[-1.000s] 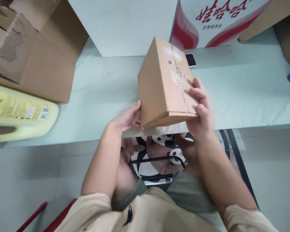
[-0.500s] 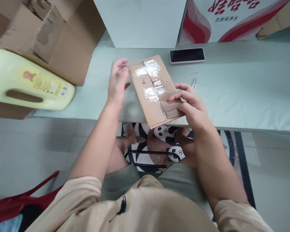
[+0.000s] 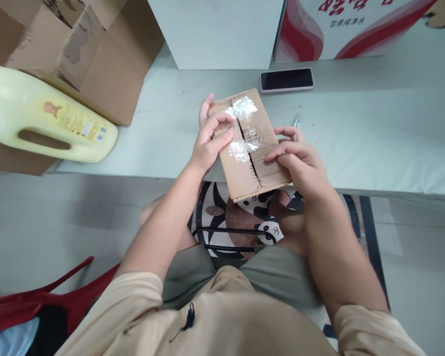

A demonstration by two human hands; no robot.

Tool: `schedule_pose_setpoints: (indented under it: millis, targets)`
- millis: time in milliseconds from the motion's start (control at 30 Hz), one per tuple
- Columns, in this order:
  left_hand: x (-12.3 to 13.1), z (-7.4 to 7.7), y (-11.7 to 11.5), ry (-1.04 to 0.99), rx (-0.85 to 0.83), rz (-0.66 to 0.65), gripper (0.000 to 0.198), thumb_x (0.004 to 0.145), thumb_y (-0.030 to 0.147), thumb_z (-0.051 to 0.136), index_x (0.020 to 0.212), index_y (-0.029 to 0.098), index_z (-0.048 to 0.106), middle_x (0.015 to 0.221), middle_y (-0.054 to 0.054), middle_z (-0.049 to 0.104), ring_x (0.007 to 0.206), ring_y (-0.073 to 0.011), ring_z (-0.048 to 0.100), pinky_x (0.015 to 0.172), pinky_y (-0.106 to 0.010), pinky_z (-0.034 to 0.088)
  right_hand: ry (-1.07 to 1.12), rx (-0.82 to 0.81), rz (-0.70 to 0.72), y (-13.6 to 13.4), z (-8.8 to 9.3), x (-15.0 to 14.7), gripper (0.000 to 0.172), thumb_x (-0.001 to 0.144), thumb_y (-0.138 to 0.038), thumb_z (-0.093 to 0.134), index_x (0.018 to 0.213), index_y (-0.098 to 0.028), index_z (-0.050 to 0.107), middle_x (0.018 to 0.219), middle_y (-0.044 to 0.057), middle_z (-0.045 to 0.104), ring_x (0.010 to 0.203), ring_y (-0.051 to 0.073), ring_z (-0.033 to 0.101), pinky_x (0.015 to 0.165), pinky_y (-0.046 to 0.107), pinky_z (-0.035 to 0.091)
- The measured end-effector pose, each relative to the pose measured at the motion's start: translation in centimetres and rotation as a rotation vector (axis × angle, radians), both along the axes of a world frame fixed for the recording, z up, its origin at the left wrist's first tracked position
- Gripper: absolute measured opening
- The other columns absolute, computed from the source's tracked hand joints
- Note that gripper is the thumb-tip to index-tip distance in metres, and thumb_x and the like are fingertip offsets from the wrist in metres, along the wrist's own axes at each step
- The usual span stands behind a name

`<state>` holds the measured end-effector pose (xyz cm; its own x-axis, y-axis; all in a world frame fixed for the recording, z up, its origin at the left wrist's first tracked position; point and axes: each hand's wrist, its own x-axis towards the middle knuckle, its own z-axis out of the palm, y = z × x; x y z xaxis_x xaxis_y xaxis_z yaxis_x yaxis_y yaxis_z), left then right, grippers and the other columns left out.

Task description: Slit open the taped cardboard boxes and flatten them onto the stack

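Both of my hands are on a small brown cardboard box (image 3: 261, 165) above the table's front edge. Shiny clear tape crosses its upper face, and a dark seam runs between two flaps. My left hand (image 3: 211, 136) grips the left side, with thumb and fingers on the top face by the seam. My right hand (image 3: 298, 155) holds the right edge, fingertips on the near flap. What lies inside the box is hidden. Just beyond my right hand is a small clear, slim item (image 3: 297, 120), partly hidden.
A phone (image 3: 287, 80) lies behind the box on the cloth-covered table (image 3: 374, 133). Further back stand a white box (image 3: 218, 34) and a red-and-white carton (image 3: 341, 34). To the left are a yellow jug (image 3: 48, 118) and an open cardboard box (image 3: 111, 69). A red chair (image 3: 74, 296) is lower left.
My left hand has moved right from beside the box and closed on its left side. The box has shifted slightly right, and its seam gapes a little wider.
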<state>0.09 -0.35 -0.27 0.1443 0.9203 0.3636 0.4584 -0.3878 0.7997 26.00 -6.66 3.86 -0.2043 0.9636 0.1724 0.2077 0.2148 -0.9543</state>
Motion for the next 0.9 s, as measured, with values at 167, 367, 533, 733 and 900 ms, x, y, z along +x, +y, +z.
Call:
schedule_pose_setpoints:
  millis: [167, 367, 533, 733, 900]
  targets:
    - [0.6, 0.6, -0.7, -0.019, 0.100, -0.041, 0.033, 0.094, 0.061, 0.056, 0.100, 0.031, 0.067, 0.169, 0.003, 0.034, 0.159, -0.0317, 0.029, 0.124, -0.058, 0.043, -0.034, 0.115, 0.017, -1.2, -1.0, 0.9, 0.019, 0.092, -0.035, 0.057, 0.094, -0.026, 0.073, 0.127, 0.007, 0.059, 0.117, 0.024, 0.060, 0.100, 0.044, 0.054]
    - [0.9, 1.3, -1.6, -0.079, 0.095, -0.050, 0.029, 0.098, 0.057, 0.051, 0.100, 0.033, 0.068, 0.168, 0.007, 0.036, 0.156, -0.0302, 0.036, 0.118, -0.057, 0.050, -0.467, -0.082, -0.491, 2.3, -4.3, 1.6, 0.044, 0.085, -0.039, 0.062, 0.127, -0.027, 0.062, 0.099, 0.006, 0.062, 0.079, 0.020, 0.055, 0.076, 0.040, 0.050]
    - [0.8, 0.8, -1.2, -0.068, 0.158, -0.080, 0.038, 0.100, 0.062, 0.043, 0.102, 0.032, 0.068, 0.167, 0.002, 0.039, 0.156, -0.0325, 0.034, 0.114, -0.060, 0.051, -0.815, -0.168, -0.394, 4.6, -5.1, 0.9, 0.043, 0.080, -0.037, 0.062, 0.119, -0.023, 0.071, 0.094, 0.012, 0.061, 0.086, 0.027, 0.055, 0.075, 0.041, 0.046]
    - [0.0, 0.3, -0.7, -0.055, 0.184, -0.099, 0.044, 0.097, 0.069, 0.043, 0.109, 0.034, 0.066, 0.162, -0.003, 0.043, 0.153, -0.0339, 0.039, 0.124, -0.064, 0.039, -0.344, -0.296, -0.489, 4.0, -3.4, 0.8, 0.029, 0.083, -0.033, 0.052, 0.109, -0.029, 0.065, 0.062, -0.002, 0.049, 0.053, 0.018, 0.044, 0.053, 0.032, 0.038]
    - [0.6, 0.1, -0.2, -0.033, 0.217, -0.105, 0.050, 0.095, 0.073, 0.044, 0.115, 0.033, 0.065, 0.156, -0.007, 0.046, 0.151, -0.0353, 0.041, 0.124, -0.062, 0.037, 0.211, 0.099, -0.342, 2.0, 1.9, 0.9, 0.035, 0.075, -0.038, 0.056, 0.109, -0.037, 0.064, 0.083, 0.003, 0.060, 0.073, 0.022, 0.061, 0.067, 0.041, 0.052]
